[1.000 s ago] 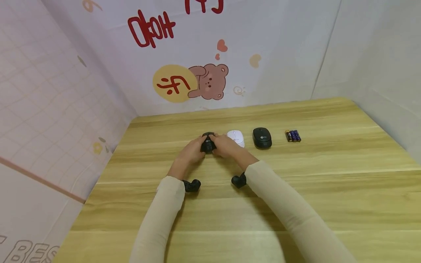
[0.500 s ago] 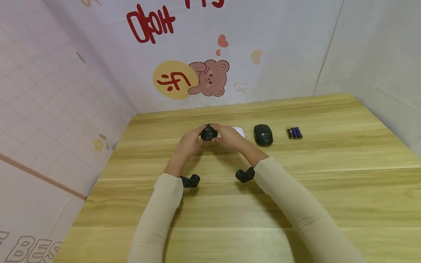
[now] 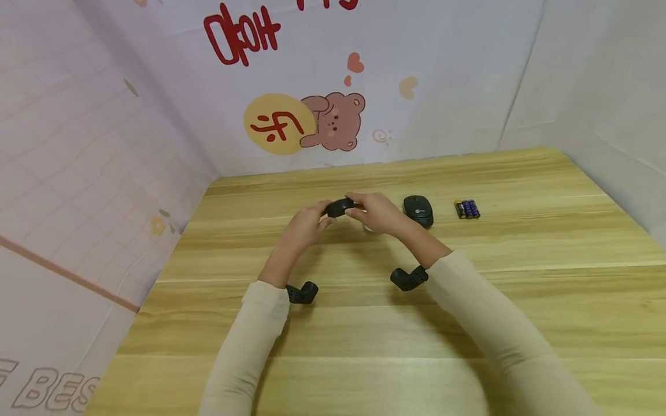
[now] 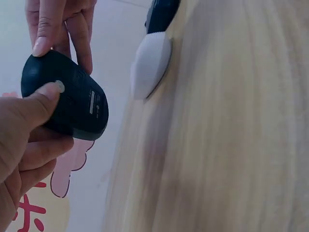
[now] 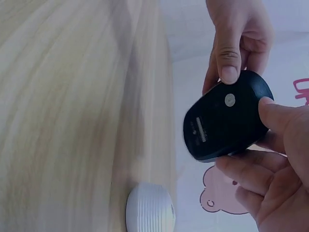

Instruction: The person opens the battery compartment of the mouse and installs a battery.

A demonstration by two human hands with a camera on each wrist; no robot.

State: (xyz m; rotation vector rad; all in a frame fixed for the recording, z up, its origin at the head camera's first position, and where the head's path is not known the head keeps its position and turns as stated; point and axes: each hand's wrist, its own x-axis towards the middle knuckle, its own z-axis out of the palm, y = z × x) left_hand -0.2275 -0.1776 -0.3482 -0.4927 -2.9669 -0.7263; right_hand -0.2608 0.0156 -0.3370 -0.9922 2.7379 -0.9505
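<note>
A black computer mouse is held up above the table between both hands. Its underside, with a pale round spot and a small printed label, faces the wrist cameras. My left hand grips one side; in the left wrist view its thumb lies across the underside and the fingers are behind. On the other side my right hand pinches the mouse between thumb and fingers. A white mouse sits on the table below, mostly hidden behind the right hand in the head view.
Right of the hands, a second black mouse rests on the wooden table. Several batteries lie side by side farther right. Printed cloth walls stand behind and beside the table. Black mounts stick out at the wrists.
Both hands have lifted the black mouse off the table and tipped it so its underside turns toward the person. The right hand has shifted right, covering more of the white mouse.
</note>
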